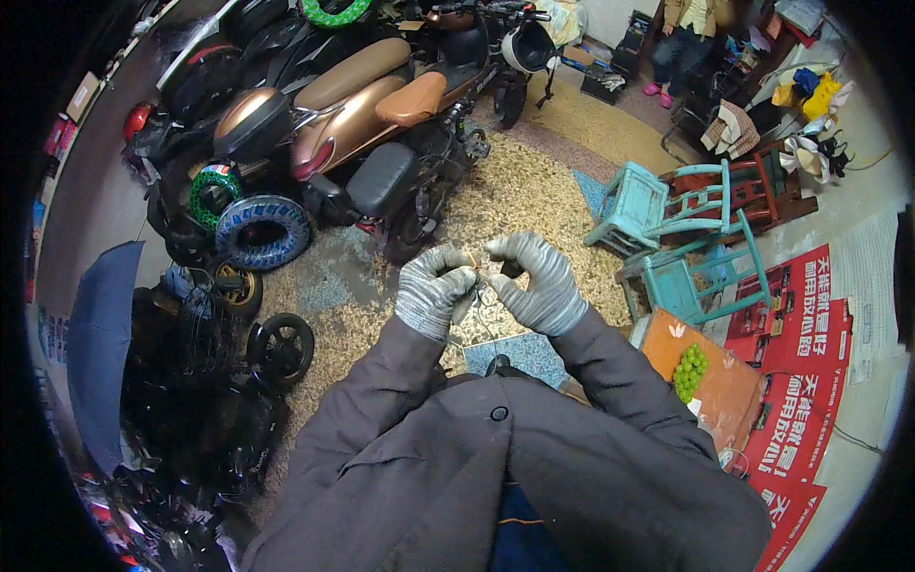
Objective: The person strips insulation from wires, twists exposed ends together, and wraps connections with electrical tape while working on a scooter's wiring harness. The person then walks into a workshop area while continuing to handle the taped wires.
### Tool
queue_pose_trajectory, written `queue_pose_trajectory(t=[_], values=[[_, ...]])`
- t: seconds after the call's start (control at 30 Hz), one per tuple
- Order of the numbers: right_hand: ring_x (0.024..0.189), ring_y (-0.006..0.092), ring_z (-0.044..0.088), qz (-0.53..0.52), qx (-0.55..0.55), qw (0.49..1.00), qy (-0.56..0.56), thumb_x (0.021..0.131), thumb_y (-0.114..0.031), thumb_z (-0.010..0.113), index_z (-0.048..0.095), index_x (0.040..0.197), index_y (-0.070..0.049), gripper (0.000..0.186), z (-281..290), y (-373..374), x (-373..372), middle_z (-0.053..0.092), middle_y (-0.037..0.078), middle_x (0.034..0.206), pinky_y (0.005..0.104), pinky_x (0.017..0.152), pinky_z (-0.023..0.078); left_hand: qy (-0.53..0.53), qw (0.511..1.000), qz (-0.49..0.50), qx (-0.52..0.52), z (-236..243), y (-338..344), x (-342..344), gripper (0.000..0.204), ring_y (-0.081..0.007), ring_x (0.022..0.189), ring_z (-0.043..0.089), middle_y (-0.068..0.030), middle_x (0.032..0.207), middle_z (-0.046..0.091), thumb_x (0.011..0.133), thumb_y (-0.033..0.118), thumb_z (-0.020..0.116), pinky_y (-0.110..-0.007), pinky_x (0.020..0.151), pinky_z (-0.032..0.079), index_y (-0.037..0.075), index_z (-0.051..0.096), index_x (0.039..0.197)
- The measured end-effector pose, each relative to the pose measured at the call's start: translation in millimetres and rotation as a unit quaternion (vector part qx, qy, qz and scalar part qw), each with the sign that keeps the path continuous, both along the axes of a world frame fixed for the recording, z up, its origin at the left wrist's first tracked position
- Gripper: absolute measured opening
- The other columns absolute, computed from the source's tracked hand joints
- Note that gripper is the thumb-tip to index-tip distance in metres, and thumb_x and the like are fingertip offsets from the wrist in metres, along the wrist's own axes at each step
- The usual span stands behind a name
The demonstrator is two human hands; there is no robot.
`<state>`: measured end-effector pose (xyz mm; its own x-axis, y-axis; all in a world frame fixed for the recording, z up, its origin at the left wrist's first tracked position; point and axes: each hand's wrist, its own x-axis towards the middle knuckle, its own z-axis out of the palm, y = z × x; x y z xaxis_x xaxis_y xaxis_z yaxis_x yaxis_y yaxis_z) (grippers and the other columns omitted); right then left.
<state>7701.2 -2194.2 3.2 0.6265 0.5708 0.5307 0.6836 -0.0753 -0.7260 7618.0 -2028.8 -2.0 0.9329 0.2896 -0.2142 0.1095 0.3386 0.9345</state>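
Observation:
In grey knitted gloves, both my hands are raised in front of my chest, fingertips almost meeting. My left hand (434, 289) is closed in a pinch, thumb against the fingers. Facing it, my right hand (540, 284) pinches too, thumb and forefinger towards the left fingertips. Between them are the ends of a thin wire (486, 315), whose dark length hangs down below the fingers. A small orange-tan bit shows by the left fingertips. The gloves hide just how each end is gripped.
Scooters with a brown seat (355, 73) stand ahead on the left, near patterned tyres (262, 233) and a loose wheel (281, 349). A blue umbrella (100, 353) is at far left. Turquoise chairs (658, 210) and an orange-topped table (734, 386) with green grapes (689, 372) are right. A person (684, 43) stands beyond.

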Motion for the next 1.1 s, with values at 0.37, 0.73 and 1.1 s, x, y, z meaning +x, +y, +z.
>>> queue_pose_trajectory(t=[0.37, 0.73, 1.1], values=[[0.068, 0.0157, 0.060, 0.093, -0.005, 0.851, 0.517, 0.083, -0.016, 0.069, 0.063, 0.092, -0.005, 0.015, 1.9, 43.0, -6.4, 0.064, 0.010, 0.084, 0.0310, 0.060, 0.050, -0.003, 1.000, -0.010, -0.012, -6.7, 37.5, -10.2, 0.017, -0.0142, 0.070, 0.062, -0.0053, 0.081, 0.064, 0.076, 0.001, 0.068, -0.027, 0.066, 0.052, 0.001, 0.064, 0.093], [0.064, 0.0261, 0.060, 0.006, -0.037, 0.995, -0.088, 0.077, -0.011, 0.070, 0.065, 0.086, -0.007, 0.012, 6.9, 115.3, -23.2, 0.061, 0.010, 0.075, 0.0350, 0.058, 0.049, -0.021, 0.991, -0.042, -0.125, -6.1, 109.0, -27.8, 0.016, -0.0131, 0.071, 0.061, -0.0039, 0.081, 0.064, 0.080, 0.003, 0.069, -0.027, 0.065, 0.052, 0.002, 0.064, 0.095], [0.070, 0.0240, 0.062, 0.005, -0.022, 1.000, 0.008, 0.076, -0.005, 0.073, 0.065, 0.097, -0.006, 0.022, -0.4, 178.7, -50.8, 0.063, 0.011, 0.086, 0.0334, 0.062, 0.051, -0.059, 0.995, 0.044, -0.064, -20.0, 158.9, -46.3, 0.009, -0.0106, 0.047, 0.052, -0.0043, 0.066, 0.059, 0.084, 0.005, 0.066, -0.024, 0.042, 0.041, 0.001, 0.062, 0.091]])
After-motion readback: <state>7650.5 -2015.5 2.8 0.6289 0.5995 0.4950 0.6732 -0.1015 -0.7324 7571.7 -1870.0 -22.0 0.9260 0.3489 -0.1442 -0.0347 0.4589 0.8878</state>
